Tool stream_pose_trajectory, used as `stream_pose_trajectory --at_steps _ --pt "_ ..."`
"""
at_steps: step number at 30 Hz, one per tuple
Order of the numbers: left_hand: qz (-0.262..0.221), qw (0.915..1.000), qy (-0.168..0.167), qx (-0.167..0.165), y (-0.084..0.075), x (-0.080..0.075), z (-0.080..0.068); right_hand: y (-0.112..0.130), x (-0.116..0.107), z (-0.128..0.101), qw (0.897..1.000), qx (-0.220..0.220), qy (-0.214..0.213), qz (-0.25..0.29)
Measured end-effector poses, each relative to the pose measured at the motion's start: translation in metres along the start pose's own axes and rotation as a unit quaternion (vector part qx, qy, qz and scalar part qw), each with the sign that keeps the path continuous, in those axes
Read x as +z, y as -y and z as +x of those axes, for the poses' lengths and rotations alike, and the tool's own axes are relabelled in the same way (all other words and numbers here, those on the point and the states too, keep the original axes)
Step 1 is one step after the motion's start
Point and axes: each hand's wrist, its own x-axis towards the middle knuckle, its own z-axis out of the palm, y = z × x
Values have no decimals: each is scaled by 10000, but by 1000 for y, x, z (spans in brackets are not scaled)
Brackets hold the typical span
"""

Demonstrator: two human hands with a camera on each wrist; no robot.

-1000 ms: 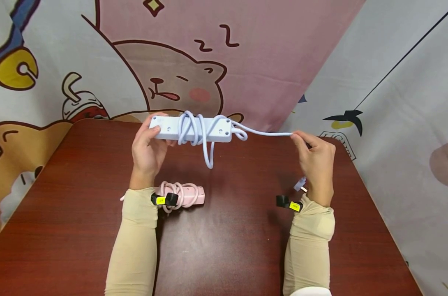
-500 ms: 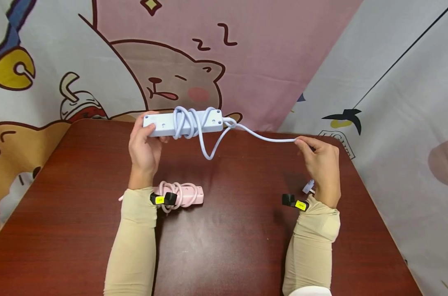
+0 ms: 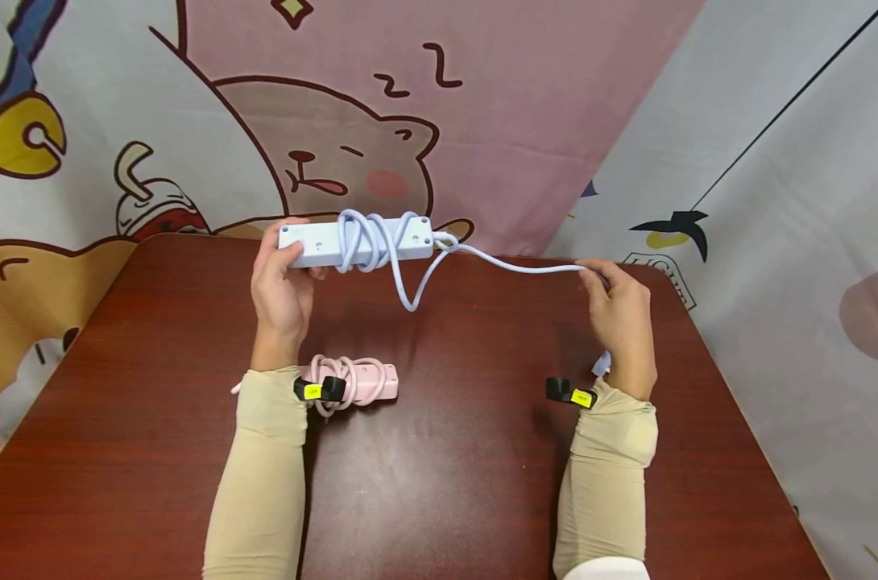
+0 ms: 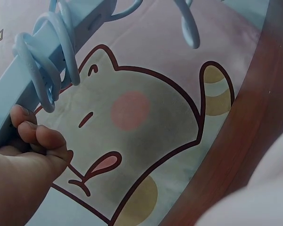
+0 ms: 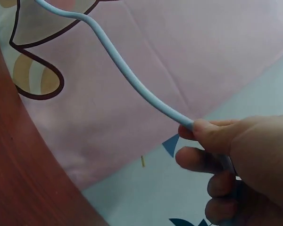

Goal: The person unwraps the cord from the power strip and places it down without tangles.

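Observation:
A pale blue power strip (image 3: pixel 316 242) (image 4: pixel 47 61) is held up over the far side of the table, several turns of its cable (image 3: pixel 370 240) wound round its middle. My left hand (image 3: pixel 279 290) (image 4: pixel 28 160) grips its left end. From the strip's right end the cable (image 3: pixel 519 267) (image 5: pixel 127 75) runs out to my right hand (image 3: pixel 616 310) (image 5: pixel 226 155), which pinches it between thumb and fingers. A loose loop (image 3: pixel 410 298) hangs below the strip. The plug (image 3: pixel 602 364) shows just below my right wrist.
A pink power strip (image 3: pixel 359 383) with its cable wound round it lies on the dark red table (image 3: pixel 439 467), partly behind my left forearm. Cartoon-printed cloth (image 3: pixel 381 121) hangs close behind the table's far edge and along the right side.
The blue strip has shifted a little left and away from me. A coil at its right end has come loose into a longer hanging loop, and my right hand stays out at the right.

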Motion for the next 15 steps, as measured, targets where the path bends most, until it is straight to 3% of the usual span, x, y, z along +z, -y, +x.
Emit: stream_pose_trajectory --at_steps 7,15 --pt "20 10000 21 15 0 0 1 -3 -3 0 9978 94 467 -464" --pt "1 10000 24 -46 0 0 1 -18 8 1 9936 90 1036 -449"
